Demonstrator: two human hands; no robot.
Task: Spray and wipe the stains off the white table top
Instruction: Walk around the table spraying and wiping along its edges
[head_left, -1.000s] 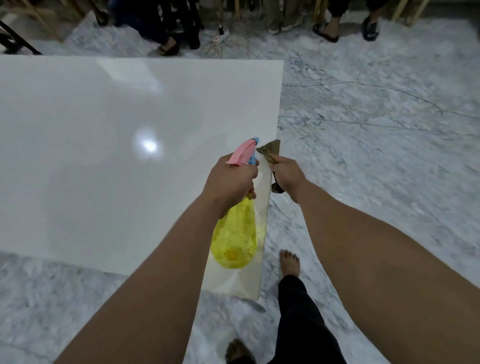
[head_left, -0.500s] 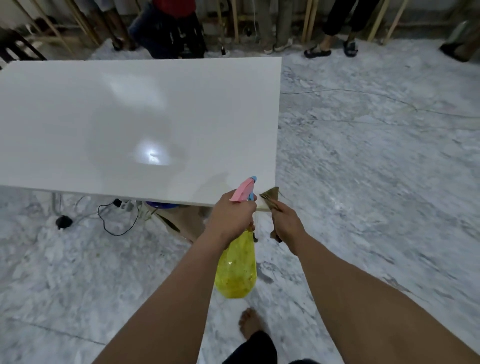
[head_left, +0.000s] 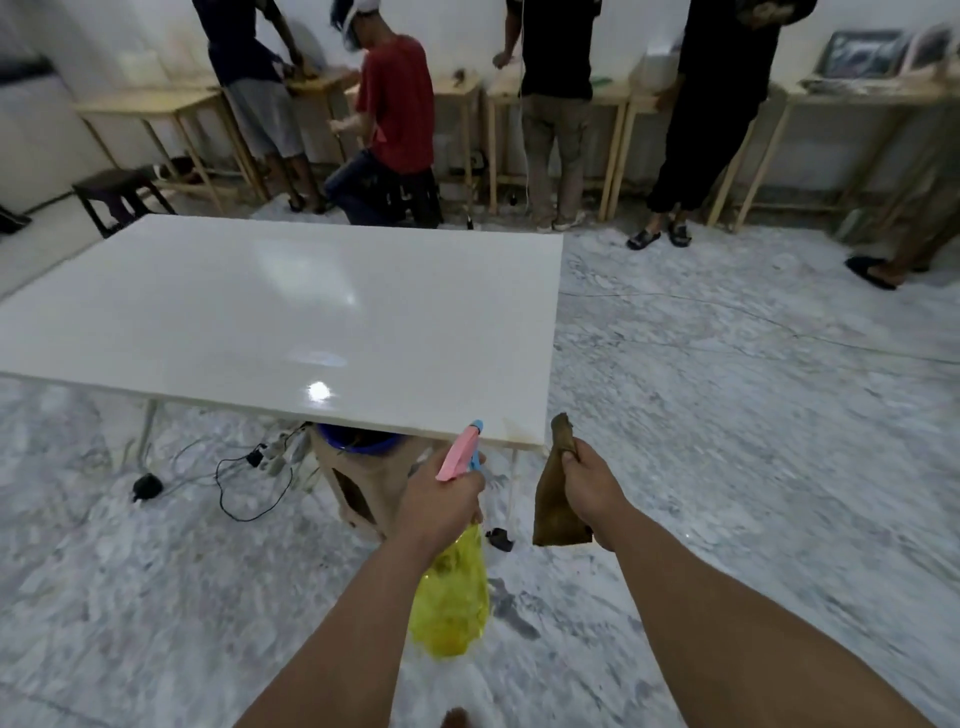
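1. Left hand (head_left: 441, 506) wrapped around neck of yellow spray bottle (head_left: 451, 605); pink trigger head pointed up and forward toward near edge of white table top (head_left: 249, 312)
2. Right hand (head_left: 592, 483) closed on brown cloth (head_left: 556, 506), hanging folded from the fist, upper tip level with table's near right corner
3. Both hands held off the surface, in front of near edge; nothing touching the top
4. Progress, judged: top reads glossy and nearly uniform, only light reflections across the middle. Faint brownish smear (head_left: 514, 428) close to near right corner, just ahead of nozzle; likely the remaining stain. Spray there and wipe still to do. No wet film or droplets discernible
5. Under table: blue-rimmed bin (head_left: 363, 452) on a cardboard stand, power strip and black cable (head_left: 244, 483) on marble floor (head_left: 753, 441), near the feet; trip or wetting risk if spray drips
6. Far side: several people (head_left: 395, 119) at wooden benches (head_left: 613, 98), well apart from table; dark stool (head_left: 117, 195) beyond far left corner. Nothing on the top to obstruct wiping
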